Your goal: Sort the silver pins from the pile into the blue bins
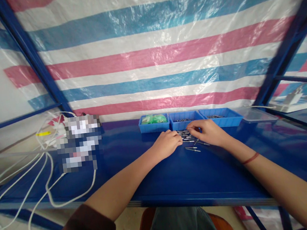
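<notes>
On the blue table, a loose pile of silvery blind rivets [187, 136] lies between my hands, with a few strays in front of it. My left hand [167, 144] rests at the pile's left edge, fingers curled and pressed together; anything inside them is hidden. From the right, my right hand [207, 132] reaches over the pile, thumb and fingertips brought together in a pinch near its far side. Whatever the pinch holds is too small to make out. Just behind the hands stands the middle blue bin [187, 124], with small metal pieces inside.
The left blue bin [155, 126] holds green-and-clear packets; the right blue bin [223, 121] contains small metal pieces. Beside it lies a clear plastic lid or tray [258, 114]. White cables [50, 178] loop over the table's left side. Blue frame posts flank a striped sheet [157, 48].
</notes>
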Demonstrator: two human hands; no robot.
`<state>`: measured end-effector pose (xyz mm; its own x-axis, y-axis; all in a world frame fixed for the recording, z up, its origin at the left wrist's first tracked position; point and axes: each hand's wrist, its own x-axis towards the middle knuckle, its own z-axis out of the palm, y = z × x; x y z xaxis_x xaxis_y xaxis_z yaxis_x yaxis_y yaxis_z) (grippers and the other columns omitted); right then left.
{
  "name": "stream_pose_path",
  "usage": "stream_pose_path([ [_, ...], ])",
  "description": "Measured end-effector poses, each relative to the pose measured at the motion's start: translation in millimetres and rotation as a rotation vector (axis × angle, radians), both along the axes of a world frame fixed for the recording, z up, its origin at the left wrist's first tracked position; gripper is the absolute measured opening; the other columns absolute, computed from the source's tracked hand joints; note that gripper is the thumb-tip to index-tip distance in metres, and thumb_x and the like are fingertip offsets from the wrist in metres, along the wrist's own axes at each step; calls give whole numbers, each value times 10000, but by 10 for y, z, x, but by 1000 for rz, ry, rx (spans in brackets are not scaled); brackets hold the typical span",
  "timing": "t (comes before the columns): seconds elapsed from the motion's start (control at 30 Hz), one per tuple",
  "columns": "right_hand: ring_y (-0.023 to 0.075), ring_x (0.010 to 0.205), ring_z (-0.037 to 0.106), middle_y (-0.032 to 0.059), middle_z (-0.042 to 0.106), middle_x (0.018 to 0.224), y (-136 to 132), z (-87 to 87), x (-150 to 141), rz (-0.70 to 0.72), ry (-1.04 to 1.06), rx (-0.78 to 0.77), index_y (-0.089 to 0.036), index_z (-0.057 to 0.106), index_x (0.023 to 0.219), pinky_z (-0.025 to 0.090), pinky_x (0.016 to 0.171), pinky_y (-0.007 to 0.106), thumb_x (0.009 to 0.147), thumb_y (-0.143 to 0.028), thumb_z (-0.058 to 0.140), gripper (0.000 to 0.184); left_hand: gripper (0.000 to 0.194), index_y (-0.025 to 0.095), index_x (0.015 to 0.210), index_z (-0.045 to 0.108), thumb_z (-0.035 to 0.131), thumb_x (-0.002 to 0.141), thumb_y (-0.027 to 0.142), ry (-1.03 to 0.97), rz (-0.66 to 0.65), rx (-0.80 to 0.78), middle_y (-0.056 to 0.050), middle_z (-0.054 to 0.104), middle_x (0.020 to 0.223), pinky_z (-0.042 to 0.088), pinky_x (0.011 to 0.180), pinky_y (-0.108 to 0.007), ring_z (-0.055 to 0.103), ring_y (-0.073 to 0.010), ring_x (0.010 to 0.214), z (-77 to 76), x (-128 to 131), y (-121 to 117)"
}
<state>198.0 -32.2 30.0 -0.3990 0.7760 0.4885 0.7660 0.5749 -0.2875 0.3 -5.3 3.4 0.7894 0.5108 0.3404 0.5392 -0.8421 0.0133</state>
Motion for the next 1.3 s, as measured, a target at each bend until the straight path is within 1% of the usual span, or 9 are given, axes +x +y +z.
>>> stream_pose_path([
  [0.2,147,583,556,22,648,678,-3,-7,-15,22,-17,-36,-190,636,759,400,574,261,821,-259,434,223,213,177,1006,618,505,859,281,-43,14,16,-70,617,965,427,807,-321,567,-199,879,-1,-18,12],
  [0.37,141,575,548,17,640,671,4,-11,-13,20,-10,-65,-189,638,753,391,572,259,808,-239,453,200,179,192,897,652,493,867,270,-30,23,4,-53,627,892,430,762,-315,578,-192,831,-8,-3,11],
  [0.53,140,569,549,16,644,676,19,-33,-6,29,-5,-70,-189,648,761,391,566,264,800,-241,459,200,192,196,885,635,462,884,278,-37,68,20,-52,619,910,410,755,-327,565,-199,860,26,-7,-49],
  [0.7,144,590,560,21,656,704,20,-33,-3,40,-10,-81,-190,658,784,412,588,274,796,-235,458,205,209,214,908,646,446,890,271,-178,32,2,-43,630,933,406,789,-327,564,-186,871,62,-13,-57],
  [0.77,149,638,577,29,669,766,16,-37,-16,51,42,-112,-184,658,833,430,615,278,776,-227,486,186,195,203,911,636,448,887,250,-320,-9,-64,-35,641,926,422,792,-301,578,-167,861,70,1,-45],
  [0.87,164,733,600,46,674,867,12,-61,-63,103,184,-222,-165,647,911,454,654,288,761,-269,535,214,145,190,906,616,482,863,227,-574,-28,-197,-21,658,899,448,776,-266,602,-145,841,80,31,-42],
  [1.0,171,735,597,55,672,825,11,-89,-146,160,348,-348,-149,656,855,465,684,320,799,-413,516,304,127,188,912,607,530,831,249,-804,9,-338,-12,671,876,472,737,-251,624,-136,802,89,52,-54],
  [1.17,158,674,578,53,655,741,4,-49,-188,115,574,-335,-141,644,812,464,667,316,730,-479,596,352,138,169,902,604,534,825,260,-932,61,-423,-33,671,868,484,720,-262,625,-140,785,88,50,-41],
  [1.3,142,634,556,38,636,706,-11,-8,-193,41,711,-297,-148,627,816,455,633,293,686,-472,643,349,129,165,884,604,538,816,252,-902,57,-498,-35,669,875,484,715,-264,620,-145,806,48,67,-22],
])
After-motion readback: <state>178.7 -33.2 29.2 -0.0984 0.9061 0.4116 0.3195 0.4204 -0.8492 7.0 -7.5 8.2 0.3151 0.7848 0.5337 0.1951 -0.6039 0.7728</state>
